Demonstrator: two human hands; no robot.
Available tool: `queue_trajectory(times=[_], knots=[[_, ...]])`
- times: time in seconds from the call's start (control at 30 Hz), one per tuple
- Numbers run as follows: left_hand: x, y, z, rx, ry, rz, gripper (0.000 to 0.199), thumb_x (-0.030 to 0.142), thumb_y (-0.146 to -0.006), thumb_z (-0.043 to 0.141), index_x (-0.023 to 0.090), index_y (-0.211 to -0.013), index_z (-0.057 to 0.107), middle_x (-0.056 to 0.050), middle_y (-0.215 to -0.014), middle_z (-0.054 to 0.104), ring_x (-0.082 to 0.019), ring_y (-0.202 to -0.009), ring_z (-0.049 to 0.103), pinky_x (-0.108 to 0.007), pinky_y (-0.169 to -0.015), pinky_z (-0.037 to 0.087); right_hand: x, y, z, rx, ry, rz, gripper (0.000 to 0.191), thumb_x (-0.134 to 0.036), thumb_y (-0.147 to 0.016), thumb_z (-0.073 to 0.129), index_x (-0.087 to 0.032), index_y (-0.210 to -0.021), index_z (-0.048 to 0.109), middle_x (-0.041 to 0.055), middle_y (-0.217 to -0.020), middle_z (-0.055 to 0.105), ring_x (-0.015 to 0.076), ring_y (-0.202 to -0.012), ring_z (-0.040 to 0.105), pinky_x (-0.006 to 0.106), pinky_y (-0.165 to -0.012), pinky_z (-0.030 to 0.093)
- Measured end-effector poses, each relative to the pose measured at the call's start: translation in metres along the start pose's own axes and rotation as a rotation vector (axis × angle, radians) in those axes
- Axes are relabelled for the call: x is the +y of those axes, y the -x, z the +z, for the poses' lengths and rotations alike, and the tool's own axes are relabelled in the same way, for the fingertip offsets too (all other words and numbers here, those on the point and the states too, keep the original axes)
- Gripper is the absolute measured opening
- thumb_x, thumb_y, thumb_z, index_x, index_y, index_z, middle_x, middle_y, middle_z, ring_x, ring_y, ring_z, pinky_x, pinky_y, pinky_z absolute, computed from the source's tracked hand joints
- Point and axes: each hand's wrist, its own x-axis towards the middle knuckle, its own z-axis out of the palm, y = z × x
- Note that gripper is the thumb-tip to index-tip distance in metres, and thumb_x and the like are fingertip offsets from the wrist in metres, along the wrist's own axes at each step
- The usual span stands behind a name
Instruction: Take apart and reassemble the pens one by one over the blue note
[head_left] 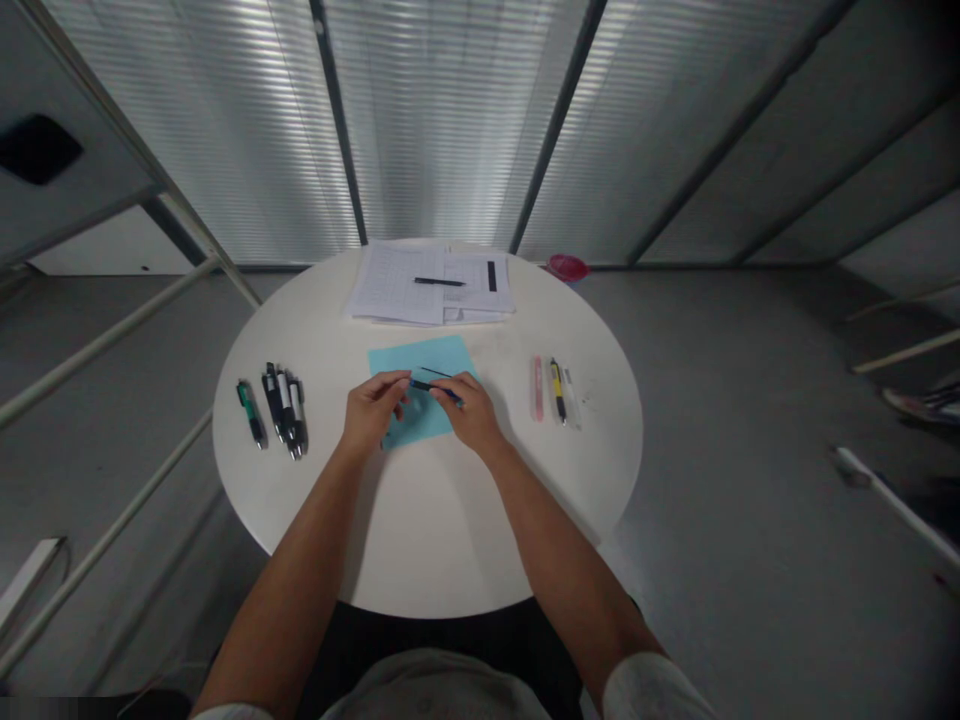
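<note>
Above a light blue sheet of paper [420,428], both my hands meet at a dark blue and black pen [422,386]. My left hand [373,405] is closed in a pinch at the pen's left end. Closed round its right part is my right hand [474,412], whose fingers hide some of the barrel. A thin dark stick [436,372], perhaps a pen refill, shows just beyond the pen; whether it lies on the sheet or touches my fingers I cannot tell.
On the round white table [435,560], a green pen [251,412] and several black-and-white pens [285,408] lie left. A pink pen [538,388], a yellow-and-black pen [558,390] and a clear one [572,398] lie right. Behind are printed papers [397,290] with a black pen [439,282].
</note>
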Motion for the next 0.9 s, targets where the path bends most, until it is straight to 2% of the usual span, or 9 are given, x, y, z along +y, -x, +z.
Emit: queue_trajectory(times=[0.27,0.47,0.57,0.63,0.7,0.9], knots=[[-0.0025,-0.0005,-0.0013,-0.042,0.013,0.012,0.031,0.032,-0.073,0.077,0.018,-0.099,0.077,-0.002,-0.066,0.063,-0.007,-0.045,0.048,-0.021,-0.041,0.037,-0.0014,0.0012,0.0012,0.000,-0.062,0.013,0.028,-0.043,-0.095,0.051,-0.027,-0.109,0.071,0.0039,-0.098,0.065,0.0151,-0.090,0.060,0.028,-0.082,0.050],[-0.0009,-0.0006,0.0001,-0.017,0.170,-0.025,0.041,0.031,-0.067,0.080,0.019,-0.106,0.074,-0.009,-0.094,0.071,-0.011,-0.058,0.058,-0.020,-0.041,0.037,-0.0020,0.0013,0.0006,-0.013,-0.081,0.003,0.030,-0.042,-0.097,0.048,-0.027,-0.110,0.070,0.0041,-0.099,0.067,0.0161,-0.093,0.062,0.030,-0.086,0.049],[0.0013,0.0000,-0.0011,-0.044,0.148,-0.005,0.032,0.029,-0.068,0.079,0.017,-0.098,0.074,-0.007,-0.081,0.071,-0.010,-0.054,0.056,-0.020,-0.041,0.037,-0.0024,0.0023,0.0003,-0.028,-0.089,0.014,0.031,-0.043,-0.097,0.046,-0.026,-0.110,0.070,0.0042,-0.096,0.067,0.0156,-0.087,0.062,0.028,-0.080,0.050],[0.0016,0.0008,-0.0021,-0.074,0.086,0.004,0.025,0.028,-0.070,0.077,0.015,-0.092,0.075,-0.004,-0.067,0.066,-0.009,-0.047,0.051,-0.021,-0.041,0.036,-0.0022,0.0027,0.0005,-0.032,-0.089,0.015,0.032,-0.042,-0.098,0.045,-0.025,-0.109,0.070,0.0042,-0.095,0.067,0.0152,-0.085,0.061,0.028,-0.077,0.049],[0.0009,0.0014,-0.0027,-0.104,0.053,0.007,0.023,0.027,-0.073,0.074,0.014,-0.091,0.075,-0.002,-0.061,0.062,-0.009,-0.045,0.048,-0.021,-0.041,0.037,-0.0014,0.0027,0.0011,-0.030,-0.093,0.014,0.031,-0.042,-0.098,0.045,-0.025,-0.107,0.069,0.0042,-0.095,0.067,0.0151,-0.084,0.061,0.028,-0.076,0.049],[0.0005,-0.0005,-0.0056,-0.079,0.217,-0.012,0.029,0.024,-0.068,0.073,0.017,-0.096,0.072,-0.007,-0.092,0.068,-0.012,-0.060,0.059,-0.021,-0.042,0.038,0.0052,0.0009,0.0053,0.039,-0.178,-0.001,0.030,-0.045,-0.097,0.045,-0.024,-0.104,0.066,0.0040,-0.093,0.064,0.0144,-0.078,0.060,0.027,-0.070,0.048]])
